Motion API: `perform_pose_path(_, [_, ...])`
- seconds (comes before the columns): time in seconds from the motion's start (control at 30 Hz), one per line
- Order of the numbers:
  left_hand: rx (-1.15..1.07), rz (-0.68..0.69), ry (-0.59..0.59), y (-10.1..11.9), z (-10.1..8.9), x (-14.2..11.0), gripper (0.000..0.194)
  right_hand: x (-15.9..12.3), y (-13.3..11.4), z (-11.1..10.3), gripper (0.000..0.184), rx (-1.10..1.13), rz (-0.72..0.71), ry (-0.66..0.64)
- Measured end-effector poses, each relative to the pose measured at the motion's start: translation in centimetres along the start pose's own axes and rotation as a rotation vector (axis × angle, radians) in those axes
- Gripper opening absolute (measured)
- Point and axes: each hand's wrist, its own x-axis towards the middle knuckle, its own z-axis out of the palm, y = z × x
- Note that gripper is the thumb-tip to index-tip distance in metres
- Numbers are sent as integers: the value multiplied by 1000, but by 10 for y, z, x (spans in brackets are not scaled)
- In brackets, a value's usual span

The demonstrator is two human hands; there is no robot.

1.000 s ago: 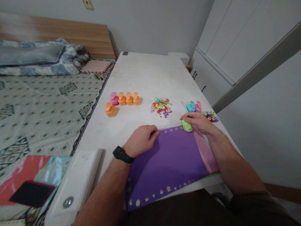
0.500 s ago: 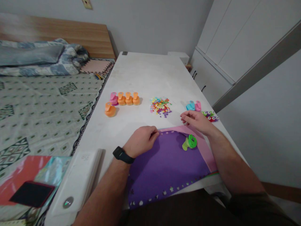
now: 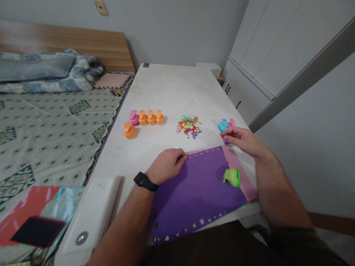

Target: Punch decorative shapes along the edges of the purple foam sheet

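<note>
My left hand (image 3: pixel 169 165), a dark watch on its wrist, is closed at the far left edge of a purple sheet (image 3: pixel 191 188), pressing it down. Shaped holes run along the sheet's borders, and a pink sheet (image 3: pixel 246 183) shows beneath at the right. A green craft punch (image 3: pixel 232 177) lies on its side on the purple sheet. Beyond the far right corner, my right hand (image 3: pixel 244 140) has curled fingers beside a blue craft punch (image 3: pixel 222 125) and a partly hidden pink one (image 3: pixel 231 122). Small red and purple bits show at its fingertips; their kind is unclear.
Colourful paper cutouts (image 3: pixel 188 125) lie heaped mid-table. Several orange craft punches (image 3: pixel 151 117) and a pink punch (image 3: pixel 134 118) stand left of them. A white machine (image 3: pixel 88 214) lies along the left table edge. On the bed rests a dark phone-like slab (image 3: pixel 38 231).
My right hand has moved right, off the sheet's corner, covering the small eyed objects. The purple sheet's far edge now lies flatter. The green punch has rolled rightward and nearer. My left hand stays put.
</note>
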Motion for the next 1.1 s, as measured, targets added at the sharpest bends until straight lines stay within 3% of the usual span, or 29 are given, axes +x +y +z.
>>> perform_pose_path(0.1, [13, 7, 7, -1, 1, 0, 25, -9, -3, -7, 45, -28, -19, -14])
perform_pose_path(0.23, [12, 13, 14, -3, 2, 0, 26, -29, -5, -14, 43, -293, -4, -131])
perform_pose_path(0.37, [22, 15, 10, -3, 3, 0, 26, -43, 4, -13, 29, -508, 82, -207])
perform_pose_path(0.57, [38, 13, 8, -2, 2, 0, 27, -46, 14, -3, 22, -509, 163, -328])
perform_pose_path(0.73, [31, 14, 13, -1, 2, 0, 27, -42, 10, 7, 13, -582, 163, -321])
perform_pose_path(0.9, [33, 11, 24, -1, 2, -1, 28, -39, 7, 1, 10, -649, 134, -363])
perform_pose_path(1.0, [25, 19, 29, -2, 3, -1, 27, -27, -1, -1, 12, -651, 61, -304])
perform_pose_path(1.1, [30, 21, 30, -3, 3, -1, 27, -1, -12, 11, 13, -630, -15, -194])
